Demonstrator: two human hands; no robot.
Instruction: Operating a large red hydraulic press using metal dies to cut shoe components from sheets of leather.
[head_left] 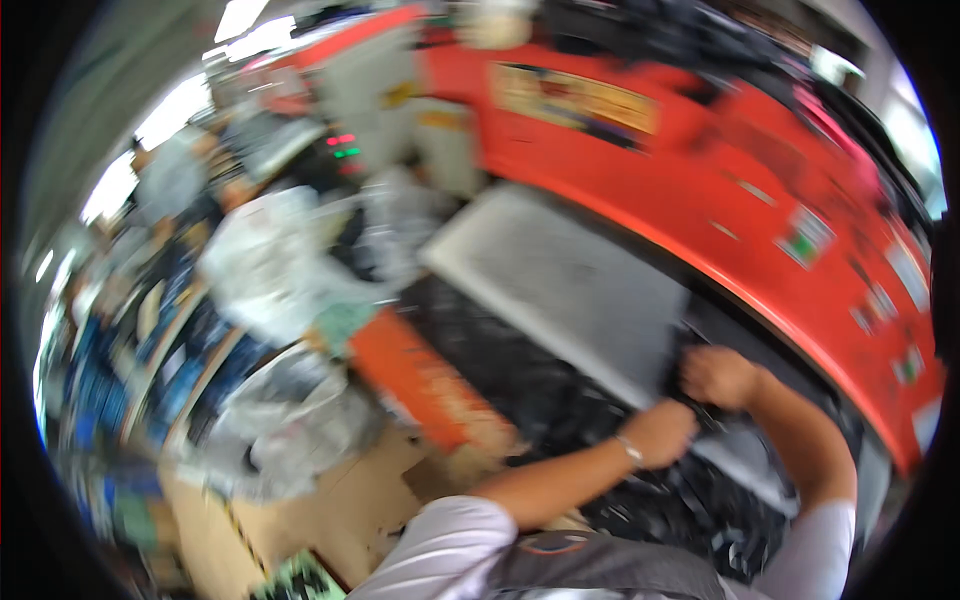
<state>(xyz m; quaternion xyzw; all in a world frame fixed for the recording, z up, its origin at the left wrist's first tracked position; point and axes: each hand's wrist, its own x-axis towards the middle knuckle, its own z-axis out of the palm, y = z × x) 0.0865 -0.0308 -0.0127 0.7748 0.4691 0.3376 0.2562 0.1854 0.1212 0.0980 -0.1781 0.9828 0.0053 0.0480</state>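
Left hand [663, 436] and right hand [722, 378] met at lower right around a dark piece [711, 420] over the grey slab [580, 290], presumably to steady it — blur hid whether either gripped. Black pieces [520, 370] lay alongside, probably for easy reach.

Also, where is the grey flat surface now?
In the head view, the grey flat surface is just right of centre, between the red panel and the shiny black material.

Glossy red machine [690, 215], matt grey slab [570, 285]
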